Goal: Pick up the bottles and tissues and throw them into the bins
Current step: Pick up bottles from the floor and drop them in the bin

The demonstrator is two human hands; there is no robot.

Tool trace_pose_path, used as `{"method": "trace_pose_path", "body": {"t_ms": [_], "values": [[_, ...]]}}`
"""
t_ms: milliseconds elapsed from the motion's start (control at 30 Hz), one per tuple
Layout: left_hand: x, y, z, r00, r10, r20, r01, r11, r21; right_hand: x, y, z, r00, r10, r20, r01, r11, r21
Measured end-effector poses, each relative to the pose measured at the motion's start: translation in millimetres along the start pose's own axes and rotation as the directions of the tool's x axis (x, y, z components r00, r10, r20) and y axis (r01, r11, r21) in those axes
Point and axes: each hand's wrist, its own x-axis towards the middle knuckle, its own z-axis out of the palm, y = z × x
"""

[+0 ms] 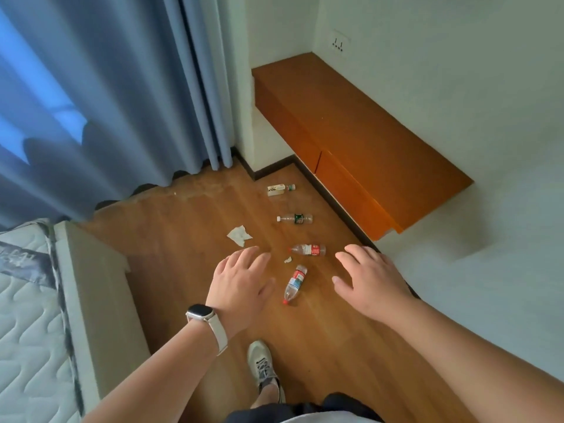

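Note:
Several bottles lie on the wooden floor (189,227). Nearest is a clear bottle with a red and blue label (294,283), lying between my two hands. Behind it lies a red-labelled bottle (309,249), then a green-labelled bottle (295,218), and farthest a white milk-type bottle (279,189). A crumpled white tissue (239,235) lies left of them and a small tissue scrap (288,259) sits near the red-labelled bottle. My left hand (239,282), a watch on its wrist, and my right hand (370,277) hover palm down above the floor, fingers relaxed, holding nothing.
A bed with a quilted mattress (27,315) and pale frame fills the left. Blue curtains (100,96) hang behind it. An orange wall-mounted desk (360,132) juts out at the right above a white wall. My shoe (263,366) stands on the floor below. No bin is in view.

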Motion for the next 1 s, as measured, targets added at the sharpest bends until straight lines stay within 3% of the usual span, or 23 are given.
{"method": "trace_pose_path", "body": {"t_ms": [300,633,800,1000], "values": [[57,-32,24,0.997,-0.036,0.071,0.043,0.995,-0.092,57,-2,7,0.994,0.045,0.095,-0.042,0.999,-0.033],[104,-30,86,0.973,-0.121,0.197,0.139,0.987,-0.084,127,39,48,0.985,0.022,0.172,-0.023,1.0,0.005],[143,-29,155,0.956,-0.199,0.216,0.223,0.97,-0.095,186,70,107,0.974,-0.008,0.225,-0.003,0.999,0.049],[195,-49,294,0.932,-0.247,0.266,0.28,0.956,-0.093,283,102,236,0.965,-0.078,0.249,0.059,0.995,0.081]]}}
